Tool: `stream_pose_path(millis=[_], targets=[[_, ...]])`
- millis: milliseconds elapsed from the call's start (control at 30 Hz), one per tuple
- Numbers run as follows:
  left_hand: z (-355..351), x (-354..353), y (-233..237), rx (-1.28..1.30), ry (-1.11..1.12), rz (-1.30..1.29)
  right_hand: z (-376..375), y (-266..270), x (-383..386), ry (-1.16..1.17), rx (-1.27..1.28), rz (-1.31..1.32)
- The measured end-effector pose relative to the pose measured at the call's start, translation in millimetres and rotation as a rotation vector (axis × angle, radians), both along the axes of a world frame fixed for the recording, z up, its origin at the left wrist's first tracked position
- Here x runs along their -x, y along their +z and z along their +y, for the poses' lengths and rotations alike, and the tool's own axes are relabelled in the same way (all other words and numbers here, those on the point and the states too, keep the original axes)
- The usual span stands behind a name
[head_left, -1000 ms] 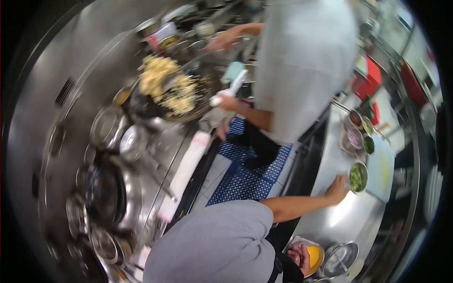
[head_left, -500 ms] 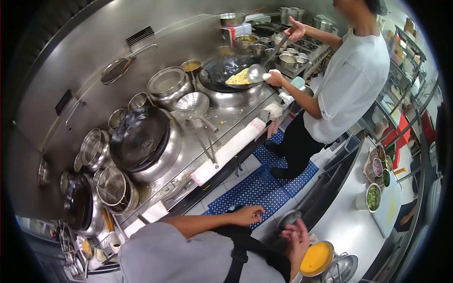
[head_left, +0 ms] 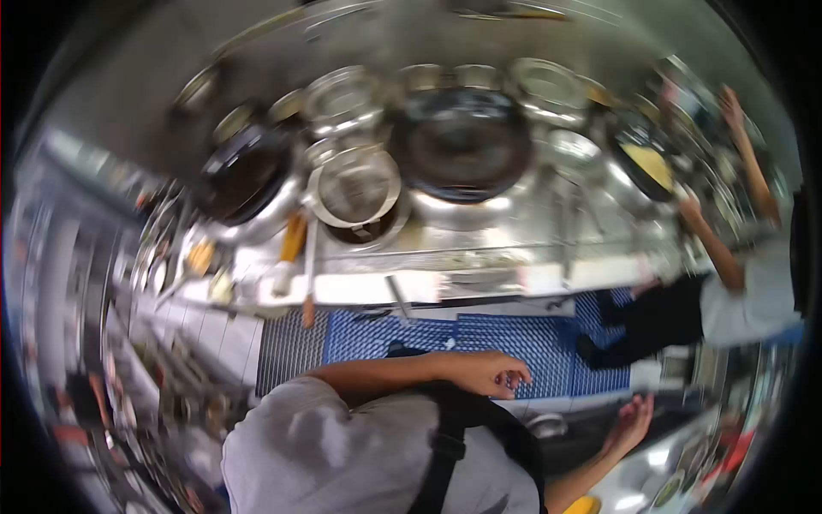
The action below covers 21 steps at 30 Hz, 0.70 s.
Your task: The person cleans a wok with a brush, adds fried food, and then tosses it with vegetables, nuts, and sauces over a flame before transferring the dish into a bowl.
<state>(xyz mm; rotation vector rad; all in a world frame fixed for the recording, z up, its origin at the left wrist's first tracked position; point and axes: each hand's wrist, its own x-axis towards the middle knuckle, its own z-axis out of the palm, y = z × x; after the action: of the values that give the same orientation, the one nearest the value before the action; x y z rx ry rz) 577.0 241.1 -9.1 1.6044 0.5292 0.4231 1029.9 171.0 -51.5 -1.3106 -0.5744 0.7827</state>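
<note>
Steel stove (head_left: pixel 501 233), spanning the far side left to right, with a black wok (head_left: pixel 467 146) mid-stove and a round strainer (head_left: pixel 355 184) left of it; blue floor mats (head_left: pixel 531 336), nearer, below the stove edge. Round metal bowl (head_left: pixel 546 426), near, between and below the hands; left hand (head_left: pixel 492 374), loosely curled, empty, over the mats; right hand (head_left: pixel 630 424), farther right, half open, fingers bent, empty.

Steel range (head_left: pixel 484 242): dark wok (head_left: pixel 462 147), white cloths (head_left: pixel 355 289) along edge; steel bench (head_left: pixel 632 476): bowl of greens (head_left: pixel 669 490); tiled floor (head_left: pixel 224 347): blue mats (head_left: pixel 539 343)
</note>
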Motion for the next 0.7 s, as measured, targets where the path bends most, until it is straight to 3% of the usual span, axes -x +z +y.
stream_pose_path(millis=[133, 233, 300, 433, 567, 600, 633, 667, 700], targets=[[-19.4, 97.2, 18.2, 0.032, 0.169, -0.055, 44.7, -24.5, 195.4, 0.458, 0.279, 0.083], [-44.8, 164.2, 16.5, 0.031, 0.372, -0.118, 64.4, -4.1, 334.2, 0.837, 0.278, -0.132], [-51.8, 202.3, 18.4, -0.001, 0.482, -0.153, 80.4, -13.2, 392.8, 1.053, 0.230, -0.265], [-75.1, 267.6, 27.4, 0.099, 0.807, -0.111, 98.0, -26.5, 465.5, 1.205, 0.304, -0.239], [-114.4, 330.0, -20.7, 0.033, 1.605, -0.194, 118.7, -58.4, 478.6, 1.310, 0.254, -0.374], [-122.0, 343.7, -36.4, -0.104, 1.823, -0.314, 127.4, -65.0, 476.7, 1.346, 0.240, -0.398], [-144.6, 359.7, -38.5, 0.171, 1.908, -0.406, 128.9, -59.2, 488.7, 1.378, 0.226, -0.410], [-162.6, 376.0, -51.3, -0.049, 2.098, -0.149, 121.9, -53.2, 502.6, 1.307, 0.341, -0.083], [-181.8, 388.3, -60.8, 0.013, 2.207, -0.295, 118.9, -42.9, 509.2, 1.355, 0.415, 0.005]])
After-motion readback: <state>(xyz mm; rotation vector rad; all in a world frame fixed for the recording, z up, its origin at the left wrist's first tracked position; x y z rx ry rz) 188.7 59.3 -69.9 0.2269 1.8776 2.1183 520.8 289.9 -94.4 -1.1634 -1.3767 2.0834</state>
